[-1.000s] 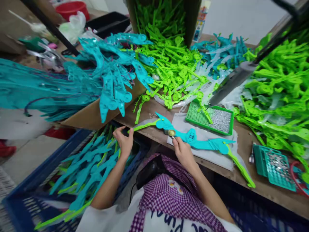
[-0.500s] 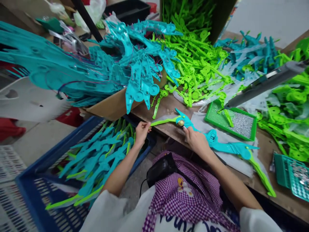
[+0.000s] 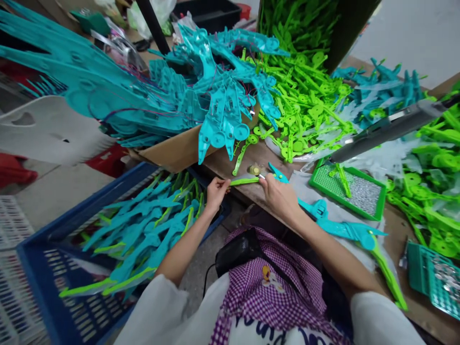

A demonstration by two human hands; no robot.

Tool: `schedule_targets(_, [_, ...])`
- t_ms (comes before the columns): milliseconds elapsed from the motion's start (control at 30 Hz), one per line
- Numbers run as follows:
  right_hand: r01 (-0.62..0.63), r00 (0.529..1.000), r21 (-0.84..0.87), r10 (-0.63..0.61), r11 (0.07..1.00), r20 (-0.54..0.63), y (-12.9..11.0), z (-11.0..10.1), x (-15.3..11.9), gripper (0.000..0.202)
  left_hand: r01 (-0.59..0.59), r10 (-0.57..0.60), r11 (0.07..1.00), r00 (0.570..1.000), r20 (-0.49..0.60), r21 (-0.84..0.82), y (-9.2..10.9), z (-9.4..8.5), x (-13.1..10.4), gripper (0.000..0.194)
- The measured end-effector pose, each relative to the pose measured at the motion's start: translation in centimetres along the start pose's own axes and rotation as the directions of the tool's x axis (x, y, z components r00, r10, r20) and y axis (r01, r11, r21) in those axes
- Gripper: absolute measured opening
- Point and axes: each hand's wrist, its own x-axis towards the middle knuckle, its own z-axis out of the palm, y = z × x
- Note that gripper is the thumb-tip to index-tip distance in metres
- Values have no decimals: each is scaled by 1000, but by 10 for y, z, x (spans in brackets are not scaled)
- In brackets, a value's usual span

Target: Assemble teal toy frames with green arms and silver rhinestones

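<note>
A turquoise plastic piece (image 3: 343, 229) with green arms lies along the table edge on a pale sheet. My left hand (image 3: 216, 194) pinches the tip of its left green arm (image 3: 243, 181), fingers closed. My right hand (image 3: 278, 194) is closed round the shaft of a small hammer. The brass-coloured hammer head (image 3: 255, 170) is just above the green arm; whether it touches is unclear. My right hand covers part of the turquoise piece. At the far end, another green arm (image 3: 390, 278) points toward my body.
Left below, a blue crate (image 3: 46, 239) holds assembled pieces. Turquoise shells (image 3: 219, 120) overhang a cardboard box. Green parts (image 3: 302, 100) are heaped behind. A green tray (image 3: 379, 206) holds small metal bits; a teal box (image 3: 419, 273) stands right. A dark grey bar (image 3: 391, 127) slants above the tray.
My right hand and the hammer have moved left along the green arm, away from the turquoise joint. My left hand keeps its pinch on the tip. The camera view has shifted slightly.
</note>
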Motion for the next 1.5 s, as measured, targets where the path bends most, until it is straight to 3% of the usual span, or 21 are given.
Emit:
schedule_targets(167, [60,992,-28,-56,998,112,-7,3,12,50,-32,32,999,999,13,17,1,1,-2,42])
schedule_targets(333, [7,1000,8,-7,1000,-22,28,-21,48,59,-156,152,982,987,40,108,14,-6,-13,39])
schedule_targets(433, [-32,999,45,34,998,-41,43,-27,81,53,-261,266,931,964,16,256,36,-12,-24,34])
schedule_targets(600, [67,998,45,-67,997,4,45,-27,110,37,-299,316,877,949,18,375,93,-11,-39,25])
schedule_targets(700, [134,990,27,-132,991,-54,45,-43,87,31,-308,331,848,943,24,431,123,-3,-41,26])
schedule_targets(833, [260,935,129,-216,957,-280,48,-69,5,33,-328,369,812,929,10,483,142,7,-34,26])
schedule_targets(967, [428,884,441,-264,789,-386,33,-75,-64,31,-285,349,827,936,-45,485,147,17,-23,26])
schedule_targets(1100, [553,790,556,-179,621,-586,31,-70,-78,32,-287,366,844,926,-96,453,150,32,-20,22])
schedule_targets(1167, [568,740,535,-102,625,-665,54,-59,-89,29,-277,360,866,923,-136,415,150,38,-21,22])
schedule_targets(1233, [499,713,525,18,689,-701,92,-37,-110,24,-246,332,895,924,-188,373,151,42,-21,24])
schedule_targets(1333, [213,694,521,248,827,-677,160,6,-144,25,-220,311,905,926,-213,364,149,46,-17,25])
schedule_targets(1400, [54,771,472,264,880,-580,198,29,-155,33,-227,333,889,916,-224,397,146,46,-15,24])
schedule_targets(1500, [25,861,437,203,899,-466,226,45,-151,37,-272,428,828,871,-240,490,138,45,-25,27])
